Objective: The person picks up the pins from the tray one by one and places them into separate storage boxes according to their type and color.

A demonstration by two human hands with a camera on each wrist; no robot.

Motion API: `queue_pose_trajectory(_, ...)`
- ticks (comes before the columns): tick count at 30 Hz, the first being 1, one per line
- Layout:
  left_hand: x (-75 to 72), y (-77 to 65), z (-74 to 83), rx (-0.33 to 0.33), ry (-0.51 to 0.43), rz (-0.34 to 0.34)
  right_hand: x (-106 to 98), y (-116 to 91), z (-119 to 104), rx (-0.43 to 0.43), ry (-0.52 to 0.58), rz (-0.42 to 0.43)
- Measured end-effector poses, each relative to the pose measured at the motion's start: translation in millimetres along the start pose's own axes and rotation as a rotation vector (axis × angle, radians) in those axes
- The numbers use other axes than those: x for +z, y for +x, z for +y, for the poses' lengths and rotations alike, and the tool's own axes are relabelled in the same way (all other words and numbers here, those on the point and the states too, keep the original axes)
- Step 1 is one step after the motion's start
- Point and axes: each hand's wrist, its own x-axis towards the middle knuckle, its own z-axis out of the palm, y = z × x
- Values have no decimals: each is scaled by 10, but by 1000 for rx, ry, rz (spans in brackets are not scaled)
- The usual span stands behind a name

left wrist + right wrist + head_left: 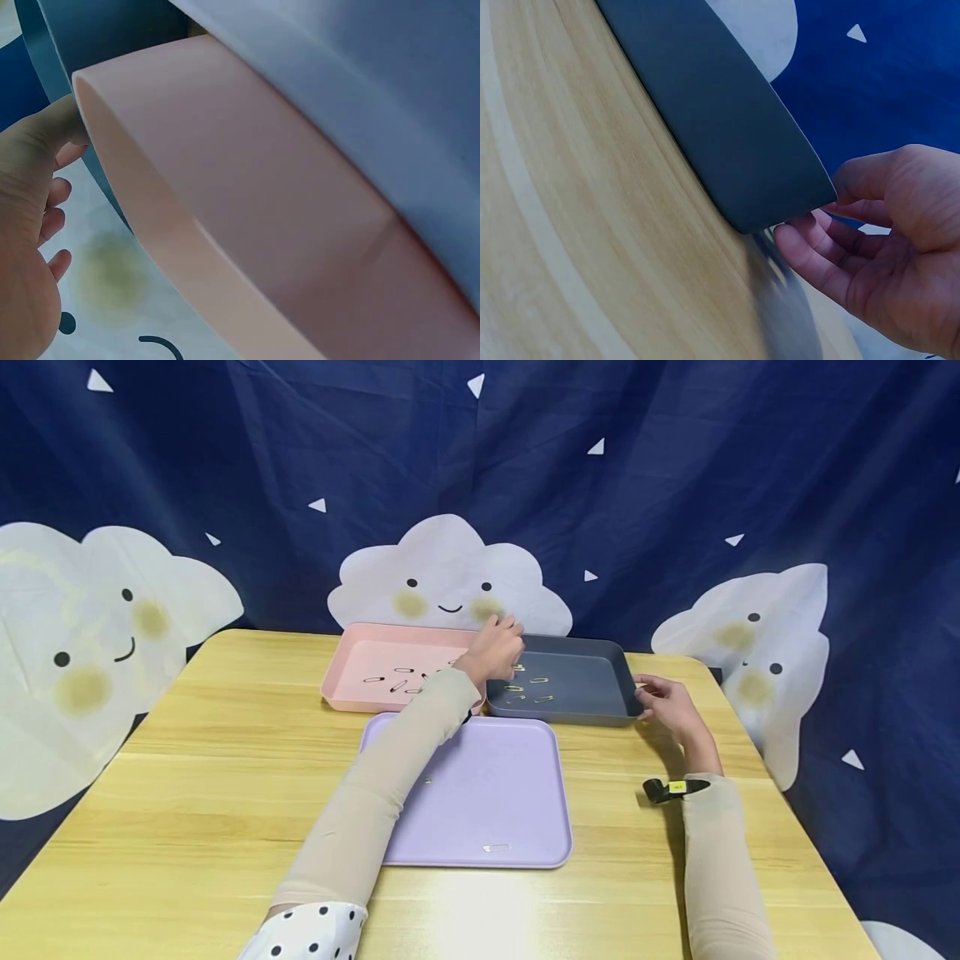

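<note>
My left hand (pixel 495 650) reaches over the wall where the pink tray (pixel 352 652) meets the dark grey tray (pixel 592 681). Its thumb and forefinger dip past the pink rim at the grey tray's near-left side, so their tips are hidden in the left wrist view; I cannot tell whether they pinch anything. Several gold safety pins (pixel 539 680) lie below in the grey tray, one right by the fingertips. At that tray's right end, my right hand (pixel 900 247) holds the corner, forefinger at the rim and thumb low against the outer wall.
Several black safety pins (pixel 399 686) lie in the pink tray. A purple tray (pixel 517 777) stands in front of both, with a pale safety pin (pixel 496 847) near its front edge and a small gold piece (pixel 428 781) beside my left sleeve. A patterned blue cloth (pixel 285 435) hangs behind the table.
</note>
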Motion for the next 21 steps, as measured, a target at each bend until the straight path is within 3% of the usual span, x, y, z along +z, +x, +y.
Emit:
queue_pose_trajectory(6, 13, -5, 3, -5, 1, -4, -7, 75, 143, -9, -27, 18)
queue_pose_trajectory(15, 23, -9, 4, -27, -33, -4, -2, 61, 134, -9, -38, 15)
queue_pose_trajectory(21, -51, -48, -56, -38, -64, 11, 7, 55, 115, -13, -38, 16)
